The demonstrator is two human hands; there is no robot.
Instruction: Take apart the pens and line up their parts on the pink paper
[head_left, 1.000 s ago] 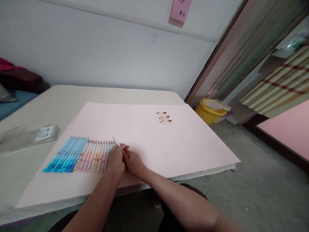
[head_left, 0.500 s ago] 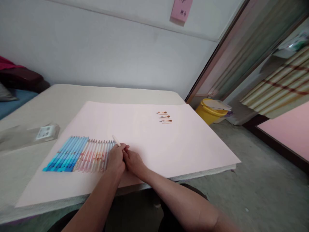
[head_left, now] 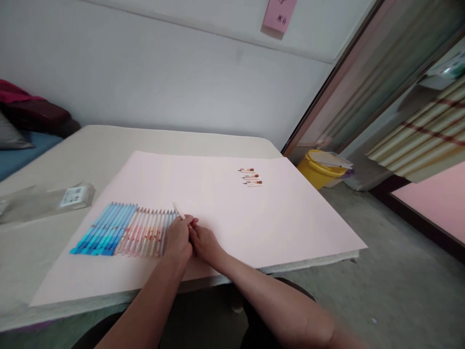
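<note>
Around the lower centre of the frame, your left hand point(head_left: 178, 237) is closed around a slim white pen point(head_left: 178, 211) that slants up and left, while your right hand point(head_left: 207, 246) curls against it, and you cannot tell what its hidden fingers grip. At lower left, just beside your left hand, blue pens point(head_left: 109, 228) and pale patterned pens point(head_left: 145, 231) lie in a row on the pink sheet point(head_left: 298, 218) covering the desk point(head_left: 109, 140).

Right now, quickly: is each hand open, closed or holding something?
Left hand: closed, holding a pale pen.
Right hand: up against the left; whether it is closed on the pen too can't be told.
</note>
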